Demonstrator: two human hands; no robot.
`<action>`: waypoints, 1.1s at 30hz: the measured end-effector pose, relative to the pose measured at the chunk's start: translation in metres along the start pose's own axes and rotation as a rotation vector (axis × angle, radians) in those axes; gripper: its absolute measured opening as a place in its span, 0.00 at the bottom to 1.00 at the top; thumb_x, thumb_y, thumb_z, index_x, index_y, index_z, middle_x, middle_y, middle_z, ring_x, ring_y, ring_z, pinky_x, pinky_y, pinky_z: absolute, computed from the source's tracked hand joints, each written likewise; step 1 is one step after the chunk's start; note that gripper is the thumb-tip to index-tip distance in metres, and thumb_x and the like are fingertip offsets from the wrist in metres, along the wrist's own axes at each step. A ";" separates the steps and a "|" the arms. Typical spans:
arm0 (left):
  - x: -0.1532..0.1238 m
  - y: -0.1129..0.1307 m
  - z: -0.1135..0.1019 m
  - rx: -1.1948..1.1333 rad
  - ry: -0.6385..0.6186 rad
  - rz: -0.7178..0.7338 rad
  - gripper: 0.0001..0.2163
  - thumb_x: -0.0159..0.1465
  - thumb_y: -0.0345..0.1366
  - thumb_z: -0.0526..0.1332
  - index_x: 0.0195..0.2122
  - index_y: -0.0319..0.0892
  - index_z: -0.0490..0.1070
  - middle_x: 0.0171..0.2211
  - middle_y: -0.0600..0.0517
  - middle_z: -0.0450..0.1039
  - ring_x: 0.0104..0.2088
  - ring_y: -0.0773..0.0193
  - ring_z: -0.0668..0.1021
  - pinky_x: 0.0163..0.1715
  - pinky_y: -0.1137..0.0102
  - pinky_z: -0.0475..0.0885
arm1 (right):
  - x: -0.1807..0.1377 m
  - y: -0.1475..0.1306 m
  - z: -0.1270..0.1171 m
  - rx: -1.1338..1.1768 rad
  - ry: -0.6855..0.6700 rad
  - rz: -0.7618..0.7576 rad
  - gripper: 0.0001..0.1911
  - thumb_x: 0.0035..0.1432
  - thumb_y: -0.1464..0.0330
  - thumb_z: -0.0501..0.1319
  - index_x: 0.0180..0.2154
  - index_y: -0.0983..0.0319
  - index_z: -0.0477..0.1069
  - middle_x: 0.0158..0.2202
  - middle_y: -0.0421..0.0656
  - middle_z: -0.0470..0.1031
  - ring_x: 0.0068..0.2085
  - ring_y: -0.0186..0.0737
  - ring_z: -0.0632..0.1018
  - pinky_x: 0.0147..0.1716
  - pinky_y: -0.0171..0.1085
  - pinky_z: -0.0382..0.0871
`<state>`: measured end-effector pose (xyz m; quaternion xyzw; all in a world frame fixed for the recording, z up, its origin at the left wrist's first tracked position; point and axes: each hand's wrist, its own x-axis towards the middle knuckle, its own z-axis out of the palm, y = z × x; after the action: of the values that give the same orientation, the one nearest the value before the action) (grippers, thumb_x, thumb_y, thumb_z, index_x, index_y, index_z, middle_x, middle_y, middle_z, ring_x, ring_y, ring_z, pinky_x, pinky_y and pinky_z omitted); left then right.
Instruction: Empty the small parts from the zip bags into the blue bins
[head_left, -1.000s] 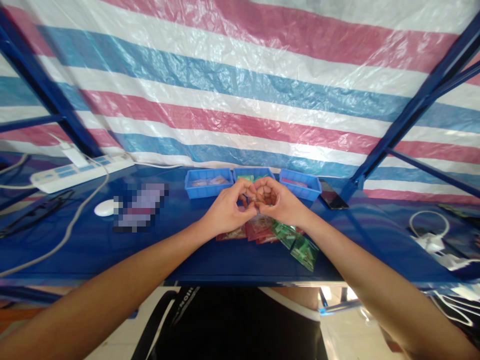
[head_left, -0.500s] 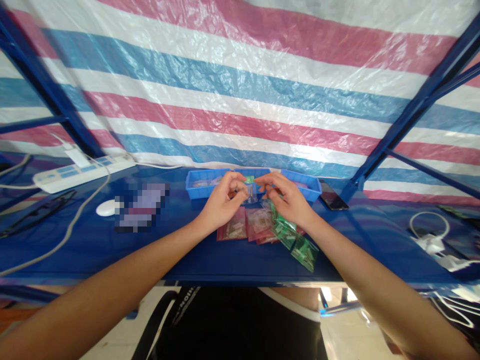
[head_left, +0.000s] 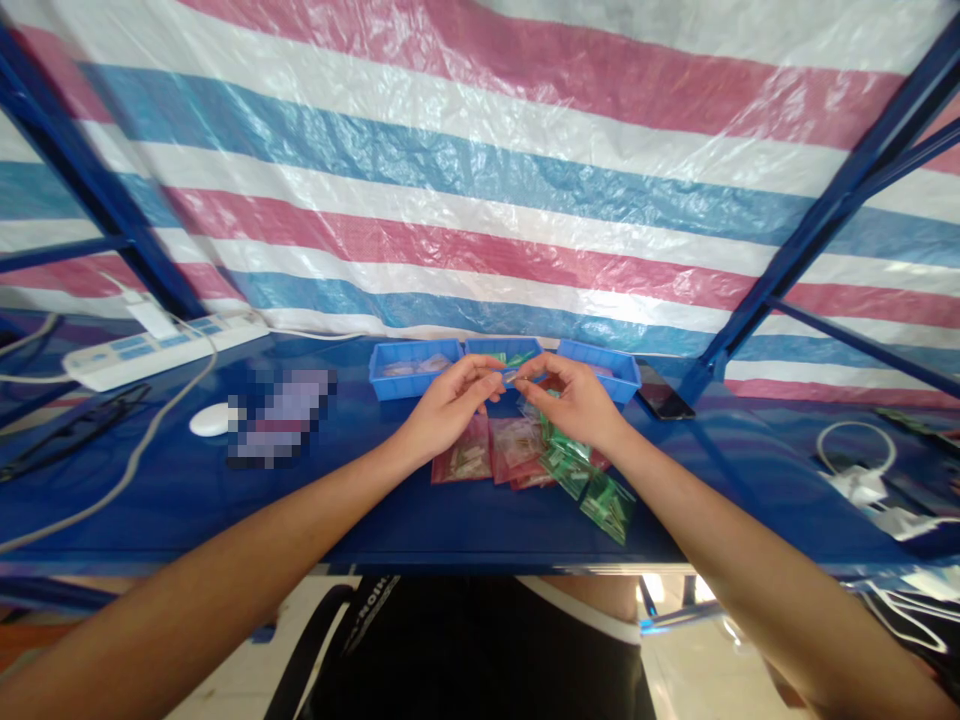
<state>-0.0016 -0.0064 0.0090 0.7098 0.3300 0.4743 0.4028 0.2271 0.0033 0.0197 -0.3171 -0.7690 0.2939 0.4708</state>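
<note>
Between my two hands, over the front of the blue bins, is a small clear plastic bag (head_left: 510, 378), now seen almost edge-on. My left hand (head_left: 459, 398) pinches its left side between thumb and fingers. My right hand (head_left: 568, 400) has thumb and fingertips closed on its right side. What is inside the bag cannot be made out. Below the hands lie red-tinted zip bags (head_left: 466, 458) with small parts in them. Several green-tinted bags (head_left: 609, 507) with thin metal pieces overlap them, partly under my right hand.
A left blue bin (head_left: 405, 388), a middle blue bin (head_left: 480, 346) and a right blue bin (head_left: 626, 383) stand along the back. A phone (head_left: 665, 390) lies to the right, a white mouse (head_left: 214, 419) to the left. A power strip (head_left: 165, 350) and cables occupy the far left.
My right hand has come in and now grips the bag as well. The bag has turned from hanging face-on to nearly edge-on.
</note>
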 end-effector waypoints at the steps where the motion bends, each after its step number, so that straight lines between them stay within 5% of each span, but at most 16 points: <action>1: -0.001 0.001 0.000 0.076 0.011 0.030 0.17 0.74 0.47 0.61 0.58 0.42 0.72 0.44 0.46 0.78 0.45 0.58 0.81 0.39 0.67 0.76 | 0.001 0.001 0.001 0.052 0.003 0.047 0.11 0.66 0.58 0.69 0.42 0.58 0.79 0.41 0.45 0.82 0.40 0.44 0.81 0.39 0.43 0.77; 7: -0.010 0.015 0.001 0.501 -0.007 0.322 0.23 0.68 0.27 0.59 0.65 0.45 0.66 0.59 0.41 0.70 0.52 0.55 0.78 0.48 0.62 0.78 | 0.004 0.003 0.003 0.368 -0.006 0.241 0.26 0.56 0.53 0.76 0.50 0.57 0.72 0.30 0.37 0.78 0.31 0.39 0.79 0.30 0.38 0.75; 10: -0.009 0.020 0.002 0.598 0.005 0.435 0.22 0.68 0.27 0.61 0.63 0.47 0.70 0.66 0.40 0.66 0.62 0.50 0.74 0.58 0.56 0.75 | 0.004 0.000 0.001 0.418 -0.048 0.265 0.27 0.56 0.51 0.75 0.49 0.57 0.71 0.30 0.36 0.79 0.29 0.37 0.78 0.29 0.36 0.73; 13: -0.007 0.019 -0.001 0.647 0.018 0.495 0.12 0.71 0.32 0.64 0.55 0.47 0.76 0.62 0.42 0.71 0.64 0.49 0.73 0.65 0.52 0.69 | 0.002 -0.003 0.000 0.446 -0.134 0.275 0.26 0.57 0.52 0.76 0.48 0.58 0.72 0.31 0.38 0.80 0.28 0.35 0.77 0.28 0.35 0.72; 17: -0.005 0.020 -0.005 0.654 0.024 0.483 0.07 0.73 0.36 0.63 0.49 0.46 0.78 0.56 0.44 0.78 0.57 0.52 0.78 0.62 0.54 0.69 | 0.001 -0.004 0.001 0.424 -0.218 0.282 0.24 0.57 0.52 0.76 0.48 0.59 0.75 0.33 0.38 0.78 0.28 0.33 0.74 0.26 0.34 0.71; 21: -0.006 0.024 -0.006 0.640 0.020 0.489 0.05 0.73 0.36 0.62 0.47 0.44 0.77 0.51 0.45 0.80 0.54 0.53 0.79 0.60 0.55 0.70 | 0.002 -0.005 0.002 0.389 -0.165 0.268 0.24 0.58 0.50 0.74 0.48 0.59 0.77 0.32 0.39 0.77 0.28 0.34 0.74 0.25 0.34 0.71; 28: -0.009 0.018 -0.001 0.532 0.070 0.239 0.07 0.72 0.41 0.64 0.45 0.44 0.74 0.39 0.51 0.79 0.37 0.61 0.80 0.30 0.71 0.70 | 0.003 -0.009 -0.001 0.329 -0.026 0.207 0.21 0.61 0.49 0.72 0.45 0.58 0.79 0.41 0.44 0.81 0.40 0.42 0.81 0.34 0.39 0.77; 33: -0.008 0.012 0.002 0.359 -0.015 0.232 0.11 0.72 0.40 0.65 0.52 0.44 0.72 0.43 0.51 0.81 0.36 0.64 0.80 0.38 0.70 0.74 | 0.000 -0.006 0.001 0.375 -0.108 0.187 0.21 0.59 0.55 0.75 0.48 0.58 0.77 0.39 0.43 0.82 0.35 0.38 0.79 0.35 0.39 0.74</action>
<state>-0.0013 -0.0197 0.0160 0.8070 0.3223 0.4456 0.2152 0.2247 -0.0006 0.0240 -0.2774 -0.6923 0.4909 0.4503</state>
